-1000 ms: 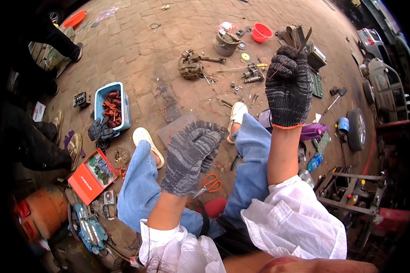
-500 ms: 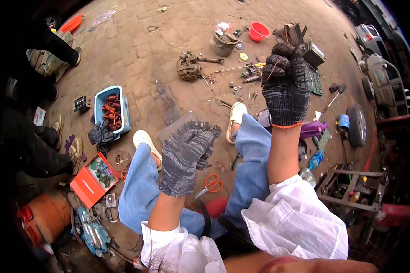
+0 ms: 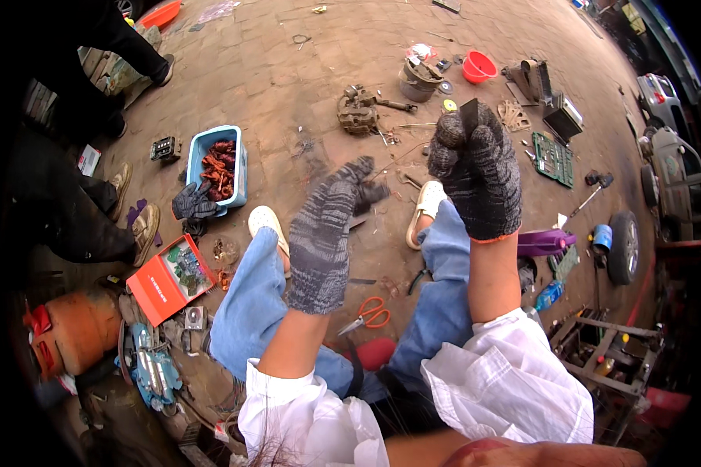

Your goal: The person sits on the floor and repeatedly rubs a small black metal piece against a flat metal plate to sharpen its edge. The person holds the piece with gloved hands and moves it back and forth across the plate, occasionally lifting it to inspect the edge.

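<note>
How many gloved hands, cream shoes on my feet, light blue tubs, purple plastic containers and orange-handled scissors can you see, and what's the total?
Left gloved hand and right gloved hand: 2
Left cream shoe and right cream shoe: 2
Light blue tub: 1
Purple plastic container: 1
Orange-handled scissors: 1
Total: 7
</note>
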{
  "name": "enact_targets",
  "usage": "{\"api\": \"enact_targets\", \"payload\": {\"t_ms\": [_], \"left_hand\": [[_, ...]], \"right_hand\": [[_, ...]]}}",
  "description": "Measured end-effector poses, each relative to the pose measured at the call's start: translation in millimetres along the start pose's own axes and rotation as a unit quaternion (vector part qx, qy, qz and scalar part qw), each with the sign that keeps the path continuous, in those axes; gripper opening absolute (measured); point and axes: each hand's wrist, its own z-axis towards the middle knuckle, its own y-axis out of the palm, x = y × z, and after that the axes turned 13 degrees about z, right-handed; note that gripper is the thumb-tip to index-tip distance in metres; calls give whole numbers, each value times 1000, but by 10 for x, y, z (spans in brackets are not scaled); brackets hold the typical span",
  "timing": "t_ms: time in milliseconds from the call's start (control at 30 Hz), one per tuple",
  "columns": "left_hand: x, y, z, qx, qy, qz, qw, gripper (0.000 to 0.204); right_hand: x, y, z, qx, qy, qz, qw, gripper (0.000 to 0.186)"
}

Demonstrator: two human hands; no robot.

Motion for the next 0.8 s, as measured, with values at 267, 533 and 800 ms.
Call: {"api": "enact_targets", "payload": {"t_ms": [267,533,800], "left_hand": [[-301,-476,-47,374,226,295,849,34],[-37,51,-57,2,-99,-164,981,23],[51,-71,-35,138,-59,-211,966,21]], "right_hand": [[69,-109,33,7,-67,89,994,15],[338,103,-39,-11,-26,295,955,13],[672,235,-224,-22,62,342,937,20]]}}
